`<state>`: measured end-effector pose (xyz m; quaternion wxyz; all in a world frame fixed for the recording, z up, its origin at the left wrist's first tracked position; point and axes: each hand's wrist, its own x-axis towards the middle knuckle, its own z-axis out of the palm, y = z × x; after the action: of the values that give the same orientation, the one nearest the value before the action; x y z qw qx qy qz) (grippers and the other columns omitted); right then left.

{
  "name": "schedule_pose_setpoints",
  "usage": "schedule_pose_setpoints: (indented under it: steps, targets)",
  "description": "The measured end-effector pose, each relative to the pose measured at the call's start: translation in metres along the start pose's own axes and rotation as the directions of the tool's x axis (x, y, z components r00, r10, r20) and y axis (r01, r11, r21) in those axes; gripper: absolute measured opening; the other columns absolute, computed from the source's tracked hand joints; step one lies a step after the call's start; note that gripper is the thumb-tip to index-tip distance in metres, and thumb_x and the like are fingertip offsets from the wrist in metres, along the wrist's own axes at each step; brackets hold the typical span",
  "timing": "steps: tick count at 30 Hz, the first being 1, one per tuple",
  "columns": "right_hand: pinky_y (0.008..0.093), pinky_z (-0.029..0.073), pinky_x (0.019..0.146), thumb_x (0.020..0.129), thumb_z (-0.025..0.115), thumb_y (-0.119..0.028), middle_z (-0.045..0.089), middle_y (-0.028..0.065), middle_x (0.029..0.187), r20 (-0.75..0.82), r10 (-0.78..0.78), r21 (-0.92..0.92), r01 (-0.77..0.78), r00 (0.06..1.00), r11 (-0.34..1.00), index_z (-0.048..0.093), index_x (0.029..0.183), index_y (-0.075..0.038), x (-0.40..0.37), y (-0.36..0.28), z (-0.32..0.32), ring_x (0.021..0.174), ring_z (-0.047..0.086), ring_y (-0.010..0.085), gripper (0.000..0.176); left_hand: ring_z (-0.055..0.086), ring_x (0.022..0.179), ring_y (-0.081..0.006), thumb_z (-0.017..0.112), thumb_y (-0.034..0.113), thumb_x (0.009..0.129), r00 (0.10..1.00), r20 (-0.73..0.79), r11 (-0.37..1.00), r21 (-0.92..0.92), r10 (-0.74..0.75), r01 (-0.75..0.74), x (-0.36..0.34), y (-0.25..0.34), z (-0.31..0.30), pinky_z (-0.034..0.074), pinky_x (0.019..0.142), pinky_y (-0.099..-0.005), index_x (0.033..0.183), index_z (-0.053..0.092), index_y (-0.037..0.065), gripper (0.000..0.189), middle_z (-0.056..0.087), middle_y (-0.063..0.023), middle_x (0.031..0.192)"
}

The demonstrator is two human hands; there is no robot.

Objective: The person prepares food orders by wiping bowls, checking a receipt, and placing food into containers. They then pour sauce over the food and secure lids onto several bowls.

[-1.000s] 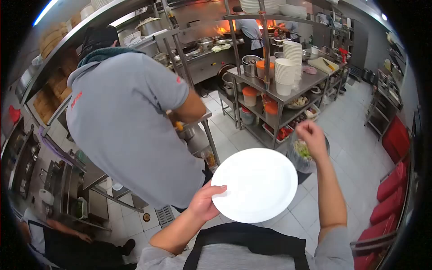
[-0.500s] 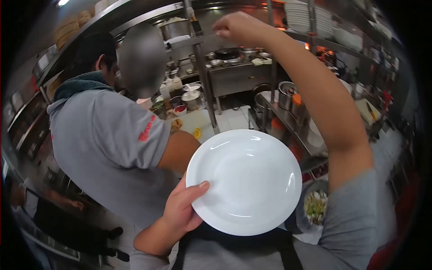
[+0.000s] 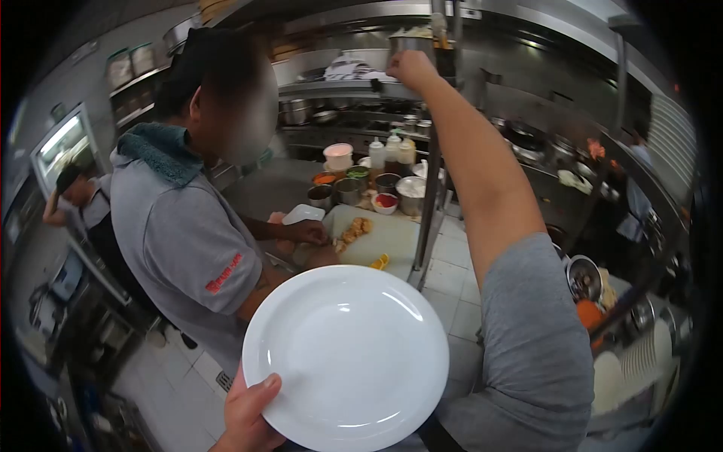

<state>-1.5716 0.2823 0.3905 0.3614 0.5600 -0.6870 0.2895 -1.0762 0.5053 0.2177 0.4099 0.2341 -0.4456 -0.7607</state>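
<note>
My left hand (image 3: pixel 252 413) grips the rim of a round white plate (image 3: pixel 346 354), thumb on top and fingers hidden beneath. The plate's glossy face holds nothing. My right hand (image 3: pixel 414 70) is raised at the end of my stretched arm, in front of a metal pot (image 3: pixel 411 47) on the upper shelf. Its fingers are curled together beside a striped white cloth (image 3: pixel 354 68); what they pinch, if anything, I cannot make out.
A co-worker (image 3: pixel 177 211) stands close on the left, hands over a cutting board (image 3: pixel 380 245) with golden food pieces (image 3: pixel 352 232) and orange slices (image 3: pixel 380 261). Squeeze bottles (image 3: pixel 392 151) and sauce tubs stand behind. A metal post (image 3: pixel 431 196) rises beside the board. Stacked plates (image 3: pixel 633 369) are at right.
My view has swung left. The plate has shifted down and left in view, still in my left hand. My right hand now appears by the shelf with the cloth and pot.
</note>
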Motion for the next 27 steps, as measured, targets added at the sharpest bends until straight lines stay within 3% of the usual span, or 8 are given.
schedule_pose_setpoints:
  steps: [3, 9, 13, 16, 19, 22, 25, 27]
  targets:
    - [0.0394, 0.049, 0.074, 0.069, 0.067, -0.038, 0.065, 0.0127, 0.085, 0.258, -0.084, -0.268, 0.154, 0.963, 0.951, 0.068, 0.082, -0.009, 0.025, 0.012, 0.013, 0.081, 0.062, 0.0302, 0.032, 0.056, 0.102, -0.0321, 0.049, 0.017, 0.076, 0.988, -0.135, 0.997, 0.022, 0.079, -0.077, 0.001, -0.013, 0.011, 0.047, 0.087, -0.0394, 0.128, 0.031, -0.007, 0.06, 0.05, -0.0233, 0.116]
    - [0.0381, 0.049, 0.078, 0.069, 0.067, -0.043, 0.064, 0.0165, 0.095, 0.351, 0.062, -0.255, 0.031, 0.934, 0.967, 0.067, 0.092, -0.004, 0.045, 0.01, 0.009, 0.088, 0.062, 0.0318, 0.045, 0.057, 0.099, -0.0307, 0.048, 0.017, 0.078, 0.961, -0.244, 0.992, 0.041, 0.127, -0.121, -0.003, -0.029, 0.04, 0.048, 0.083, -0.0382, 0.126, 0.033, -0.008, 0.056, 0.051, -0.0227, 0.113]
    - [0.04, 0.049, 0.08, 0.072, 0.063, -0.029, 0.064, 0.016, 0.099, 0.474, 0.0, -0.336, 0.181, 0.881, 0.924, 0.067, 0.092, -0.004, 0.048, -0.003, -0.009, 0.092, 0.062, 0.0316, 0.032, 0.057, 0.098, -0.0303, 0.047, 0.017, 0.078, 0.96, -0.254, 0.993, 0.012, 0.114, -0.115, -0.008, -0.031, 0.049, 0.049, 0.083, -0.0377, 0.126, 0.032, -0.007, 0.056, 0.051, -0.0229, 0.114]
    - [0.0398, 0.049, 0.08, 0.07, 0.062, -0.023, 0.063, 0.0174, 0.1, 0.416, 0.131, -0.252, -0.024, 0.9, 0.967, 0.067, 0.092, -0.004, 0.054, -0.002, -0.005, 0.092, 0.061, 0.0322, 0.029, 0.057, 0.099, -0.0307, 0.047, 0.016, 0.077, 0.96, -0.244, 0.99, 0.027, 0.14, -0.137, -0.011, -0.031, 0.053, 0.049, 0.084, -0.0381, 0.127, 0.031, -0.007, 0.057, 0.05, -0.023, 0.115]
    - [0.0375, 0.051, 0.075, 0.06, 0.066, -0.02, 0.065, 0.0195, 0.091, 0.268, 0.034, -0.217, 0.026, 0.963, 0.976, 0.067, 0.081, 0.002, 0.05, -0.004, -0.001, 0.083, 0.064, 0.032, 0.03, 0.057, 0.1, -0.031, 0.047, 0.016, 0.077, 0.96, -0.234, 0.988, 0.007, 0.154, -0.157, -0.015, -0.031, 0.049, 0.048, 0.084, -0.0387, 0.128, 0.031, -0.007, 0.058, 0.05, -0.0228, 0.116]
    - [0.0396, 0.05, 0.078, 0.069, 0.064, -0.017, 0.063, 0.018, 0.098, 0.248, 0.076, -0.244, -0.013, 0.966, 0.97, 0.067, 0.09, -0.003, 0.05, -0.008, -0.002, 0.089, 0.062, 0.0322, 0.026, 0.056, 0.101, -0.0314, 0.047, 0.016, 0.077, 0.948, -0.276, 0.987, 0.019, 0.161, -0.163, -0.022, -0.028, 0.047, 0.048, 0.086, -0.0395, 0.128, 0.03, -0.006, 0.058, 0.049, -0.0227, 0.117]
    - [0.0395, 0.05, 0.077, 0.07, 0.063, -0.015, 0.064, 0.0176, 0.098, 0.433, 0.031, -0.347, 0.135, 0.901, 0.928, 0.068, 0.089, -0.004, 0.047, -0.017, -0.02, 0.087, 0.063, 0.032, 0.023, 0.048, 0.112, -0.033, 0.049, 0.014, 0.077, 0.966, -0.236, 0.993, -0.009, 0.11, -0.115, -0.027, -0.026, 0.038, 0.043, 0.092, -0.0418, 0.133, 0.019, -0.004, 0.067, 0.041, -0.0238, 0.125]
    - [0.0398, 0.05, 0.076, 0.071, 0.063, -0.018, 0.064, 0.0169, 0.097, 0.459, 0.111, -0.3, 0.036, 0.882, 0.953, 0.069, 0.089, -0.006, 0.05, -0.012, -0.019, 0.086, 0.063, 0.0308, 0.023, 0.047, 0.113, -0.0331, 0.049, 0.013, 0.077, 0.97, -0.223, 0.993, -0.035, 0.098, -0.108, -0.029, -0.026, 0.033, 0.042, 0.093, -0.042, 0.134, 0.019, -0.004, 0.066, 0.04, -0.0234, 0.125]
